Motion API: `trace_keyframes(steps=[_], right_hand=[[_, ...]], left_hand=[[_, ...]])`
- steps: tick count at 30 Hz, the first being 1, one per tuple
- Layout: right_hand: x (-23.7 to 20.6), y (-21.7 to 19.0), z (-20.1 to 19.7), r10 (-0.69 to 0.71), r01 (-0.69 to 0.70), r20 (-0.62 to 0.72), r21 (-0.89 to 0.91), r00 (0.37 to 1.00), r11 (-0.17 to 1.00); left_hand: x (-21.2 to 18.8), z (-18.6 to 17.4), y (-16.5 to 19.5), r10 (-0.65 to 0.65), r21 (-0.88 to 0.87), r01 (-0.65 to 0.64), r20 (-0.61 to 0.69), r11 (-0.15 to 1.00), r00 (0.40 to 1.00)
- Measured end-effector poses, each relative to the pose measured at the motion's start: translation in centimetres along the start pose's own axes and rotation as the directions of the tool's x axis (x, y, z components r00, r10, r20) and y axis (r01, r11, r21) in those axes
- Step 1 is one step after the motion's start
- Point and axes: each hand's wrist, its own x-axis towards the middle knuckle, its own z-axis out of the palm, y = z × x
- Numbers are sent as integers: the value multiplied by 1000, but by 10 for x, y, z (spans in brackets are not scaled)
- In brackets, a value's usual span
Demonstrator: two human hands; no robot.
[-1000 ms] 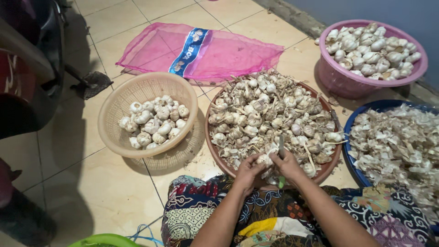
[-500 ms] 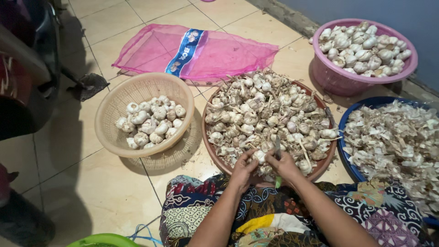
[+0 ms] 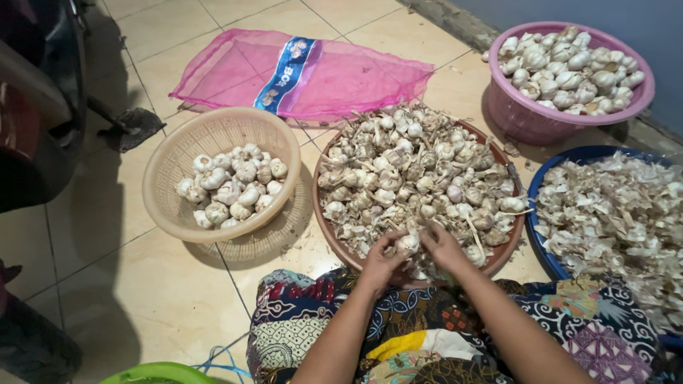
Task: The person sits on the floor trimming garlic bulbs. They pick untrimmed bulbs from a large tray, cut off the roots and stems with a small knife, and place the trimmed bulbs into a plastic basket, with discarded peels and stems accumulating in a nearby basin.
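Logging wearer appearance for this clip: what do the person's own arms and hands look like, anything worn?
Both forearms are bare, with no sleeves in view. The left hand and right hand show no gloves, and no rings or watch can be made out. A multicoloured patterned cloth covers the lap beneath the arms.

Papery garlic [image 3: 408, 244]; beige plastic basket [image 3: 171, 213]; glossy tiled floor [image 3: 163, 299]

Tiled floor [image 3: 142, 284], beige, with dark grout lines. Set directly on it: a pink mesh sack [image 3: 306, 71], laid flat; a tan basket [image 3: 213, 142]; a brown tray [image 3: 334, 235], just beside the basket; a pink tub [image 3: 526, 114]; a blue basin [image 3: 548, 178], touching the tray. A green rim [image 3: 160, 373] is seen at the lower edge.
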Motion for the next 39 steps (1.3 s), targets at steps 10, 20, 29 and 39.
trace_keyframes(steps=[10,20,29,39], right_hand=[[-1,19,19,-282,251,125,218,951,943],[-11,-2,26,56,-94,131,310,990,946],[3,13,24,-305,265,-65,-347,950,900],[2,5,7,-86,119,164,-200,983,973]], left_hand=[[14,-5,-37,-181,-370,143,-72,918,981],[6,-1,-12,15,173,13,-160,985,987],[18,-14,-37,403,393,-356,-41,848,914],[8,-9,-10,275,280,-270,22,921,961]])
